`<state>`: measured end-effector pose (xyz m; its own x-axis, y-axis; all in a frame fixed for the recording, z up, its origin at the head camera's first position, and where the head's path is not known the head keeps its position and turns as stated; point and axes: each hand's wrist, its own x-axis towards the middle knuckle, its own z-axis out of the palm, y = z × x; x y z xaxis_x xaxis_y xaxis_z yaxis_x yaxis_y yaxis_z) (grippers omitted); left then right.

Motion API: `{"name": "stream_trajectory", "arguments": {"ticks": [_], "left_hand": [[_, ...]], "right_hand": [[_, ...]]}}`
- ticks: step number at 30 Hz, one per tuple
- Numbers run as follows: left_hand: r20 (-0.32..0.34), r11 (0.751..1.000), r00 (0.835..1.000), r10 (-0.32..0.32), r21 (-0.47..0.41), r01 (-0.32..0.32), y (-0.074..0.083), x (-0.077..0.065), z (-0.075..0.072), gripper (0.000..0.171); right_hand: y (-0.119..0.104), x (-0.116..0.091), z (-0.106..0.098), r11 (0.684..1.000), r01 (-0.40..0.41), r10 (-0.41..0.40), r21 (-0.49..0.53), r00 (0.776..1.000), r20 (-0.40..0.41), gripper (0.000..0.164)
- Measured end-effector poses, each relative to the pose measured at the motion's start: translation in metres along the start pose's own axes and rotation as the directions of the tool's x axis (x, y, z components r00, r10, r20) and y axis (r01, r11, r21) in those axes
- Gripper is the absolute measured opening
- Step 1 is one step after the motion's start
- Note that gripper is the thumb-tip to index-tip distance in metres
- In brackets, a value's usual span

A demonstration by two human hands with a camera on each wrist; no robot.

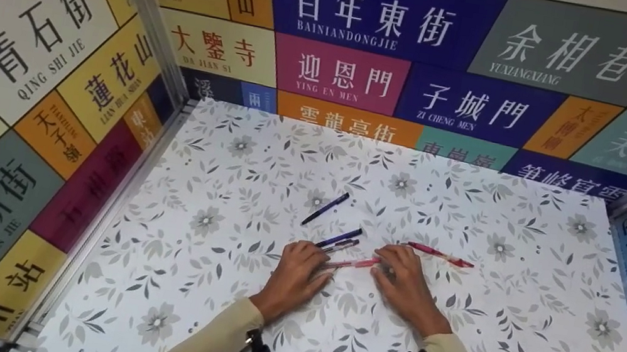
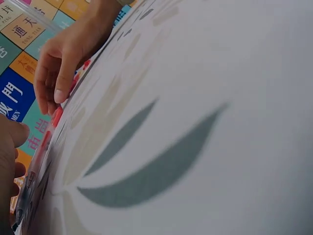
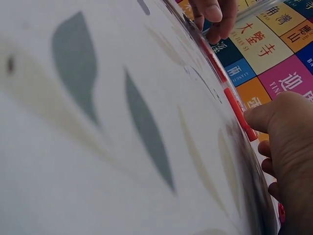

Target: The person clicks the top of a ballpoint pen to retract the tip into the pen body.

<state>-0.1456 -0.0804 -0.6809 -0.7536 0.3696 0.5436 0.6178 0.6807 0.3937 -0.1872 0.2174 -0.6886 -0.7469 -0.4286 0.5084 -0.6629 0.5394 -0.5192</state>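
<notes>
A pink-red pen [image 1: 359,263] with a clear stretch of barrel lies crosswise between the two hands, low over the tabletop. My left hand [image 1: 301,269] holds its left end with bent fingers. At the thicker red end, my right hand [image 1: 407,284] pinches the pen; the right wrist view shows the thumb against that red part [image 3: 239,110]. Just beyond the left fingertips lie a blue pen [image 1: 340,238] and a greyish clear pen [image 1: 345,245], side by side. A red pen [image 1: 440,254] rests behind the right hand.
Farther back on the table lies a dark blue pen [image 1: 326,209], set at a slant. The white tabletop [image 1: 192,289] has a grey flower and leaf print. Panels of coloured street-name signs [image 1: 337,75] rise along the back and both sides.
</notes>
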Motion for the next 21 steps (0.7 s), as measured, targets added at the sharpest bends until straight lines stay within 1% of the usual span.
{"name": "stream_trajectory", "arguments": {"ticks": [5, 9, 13, 16, 21], "left_hand": [[0.006, 0.998, 1.0, 0.028, 0.063, -0.029, 0.0032, -0.0019, -0.0003, 0.026], [0.017, 0.996, 1.0, 0.024, 0.089, -0.025, 0.0068, -0.0053, 0.0015, 0.026], [0.004, 0.996, 1.0, 0.014, 0.083, -0.014, 0.0079, -0.008, 0.0043, 0.027], [-0.008, 0.997, 1.0, 0.019, 0.068, -0.019, 0.0071, -0.0092, 0.006, 0.03], [-0.018, 0.996, 0.999, 0.028, 0.087, -0.026, 0.0044, -0.0102, 0.0084, 0.03]], "right_hand": [[-0.0017, 0.0011, -0.0005, 1.0, -0.005, 0.005, -0.004, 1.0, -0.002, 0.034], [-0.0023, 0.0004, 0.0019, 1.0, -0.009, 0.009, -0.006, 1.0, -0.005, 0.032], [-0.001, -0.0001, 0.0034, 1.0, -0.006, 0.006, -0.016, 1.0, -0.005, 0.03], [-0.0003, -0.0007, 0.0037, 1.0, -0.011, 0.011, -0.022, 1.0, -0.003, 0.029], [-0.001, -0.0008, 0.006, 1.0, -0.023, 0.023, -0.007, 1.0, -0.017, 0.03]]}}
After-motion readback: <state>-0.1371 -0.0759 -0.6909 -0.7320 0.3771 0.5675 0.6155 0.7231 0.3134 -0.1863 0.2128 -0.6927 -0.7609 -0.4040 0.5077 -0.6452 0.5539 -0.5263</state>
